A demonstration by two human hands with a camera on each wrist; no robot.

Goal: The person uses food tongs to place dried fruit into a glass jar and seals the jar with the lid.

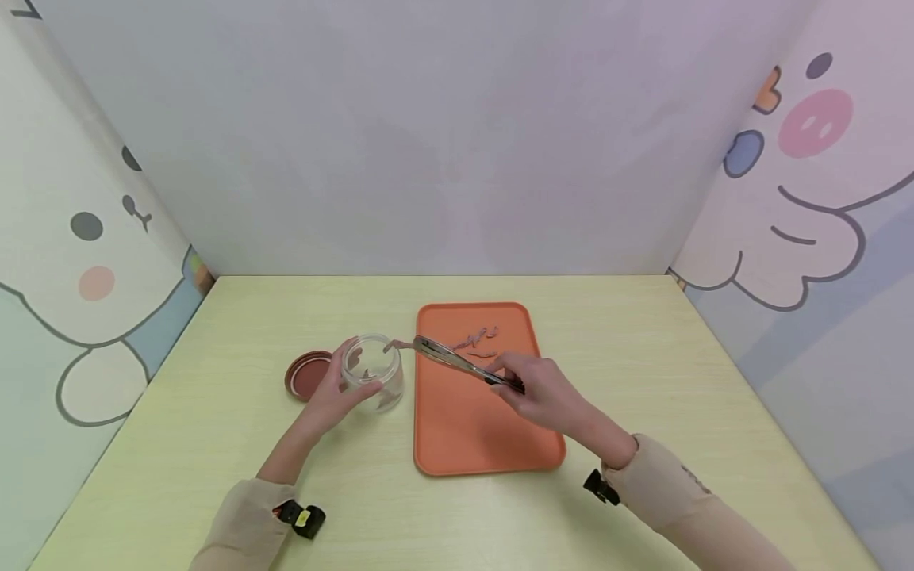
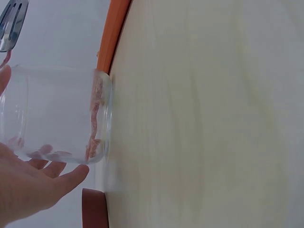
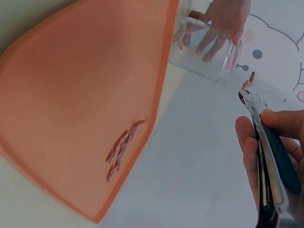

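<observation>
My left hand (image 1: 337,398) grips a clear jar (image 1: 385,394) round its side, the thumb near the rim. Inside, reddish strips (image 2: 94,124) lie on the jar's bottom. In my right hand (image 1: 540,390) is a pair of metal tongs (image 1: 450,357) with dark handle grips. Their tips pinch one thin reddish strip (image 3: 249,80), which in the head view reaches over the jar's mouth. On the orange tray (image 1: 485,428), several more thin strips (image 1: 477,339) lie toward the far end.
A dark red round lid (image 1: 309,377) rests on the table just left of the jar. The pale wooden table (image 1: 643,357) meets a plain wall at the back, and cartoon-printed panels (image 1: 86,270) stand at both sides.
</observation>
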